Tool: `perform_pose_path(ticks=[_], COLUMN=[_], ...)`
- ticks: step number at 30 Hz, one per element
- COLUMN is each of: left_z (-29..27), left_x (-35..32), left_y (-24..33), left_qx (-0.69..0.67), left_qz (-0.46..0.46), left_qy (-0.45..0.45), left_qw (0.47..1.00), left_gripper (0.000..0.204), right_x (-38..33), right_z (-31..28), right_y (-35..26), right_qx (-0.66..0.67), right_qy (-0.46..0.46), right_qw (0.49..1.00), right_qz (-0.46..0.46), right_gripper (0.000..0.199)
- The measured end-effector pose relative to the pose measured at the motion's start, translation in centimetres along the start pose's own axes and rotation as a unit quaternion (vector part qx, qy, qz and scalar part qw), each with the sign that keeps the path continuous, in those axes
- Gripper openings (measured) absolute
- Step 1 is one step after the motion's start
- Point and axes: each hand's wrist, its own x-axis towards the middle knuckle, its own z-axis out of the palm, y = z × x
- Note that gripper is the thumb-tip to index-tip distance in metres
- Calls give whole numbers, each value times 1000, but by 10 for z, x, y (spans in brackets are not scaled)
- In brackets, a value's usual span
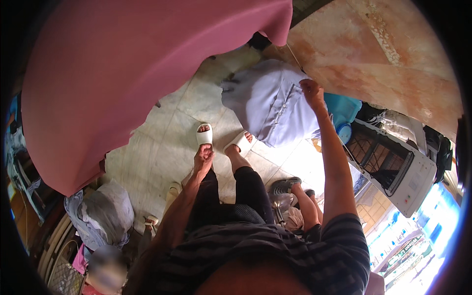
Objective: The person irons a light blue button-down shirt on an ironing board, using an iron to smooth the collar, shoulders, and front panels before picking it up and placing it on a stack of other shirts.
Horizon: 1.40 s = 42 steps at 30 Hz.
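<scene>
A pale grey-blue button-up shirt (268, 105) hangs spread out above the floor, its row of buttons facing up. My right hand (312, 92) reaches far forward and is closed at the shirt's upper right edge. Just beyond that hand runs a thin straight line like a cord or wire; whether it joins the shirt I cannot tell. Lower down, my left hand (203, 158) hangs before my legs, its fingers curled in with nothing visible in them.
A table under a pink cloth (147, 64) fills the upper left. A brown marbled surface (378, 59) lies at upper right, above a blue tub (341, 107) and a white-framed appliance (415, 182). Left stands a wrapped grey bundle (108, 211). Other people are close behind me on both sides.
</scene>
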Motion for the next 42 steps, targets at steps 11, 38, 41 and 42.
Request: perform_pose_path(ticks=[11,38,41,42], left_z=[-100,-604,-690,-715], left_x=[-23,-15,12,17], left_y=[-4,126,153,147], left_qx=[157,-112,-154,-109], left_qz=[6,160,178,160], left_qy=[-4,669,667,691], left_qw=[988,717,707,697], left_gripper=[25,25,20,20], right_x=[-27,-89,-85,-85], right_z=[35,110,150,163], right_y=[-46,-727,-774,-788], right_qx=[-26,236,235,238], right_qy=[-33,-251,-243,-252], right_qw=[998,819,818,816], right_qz=[-53,-459,-466,-462], right_gripper=[37,8,9,10])
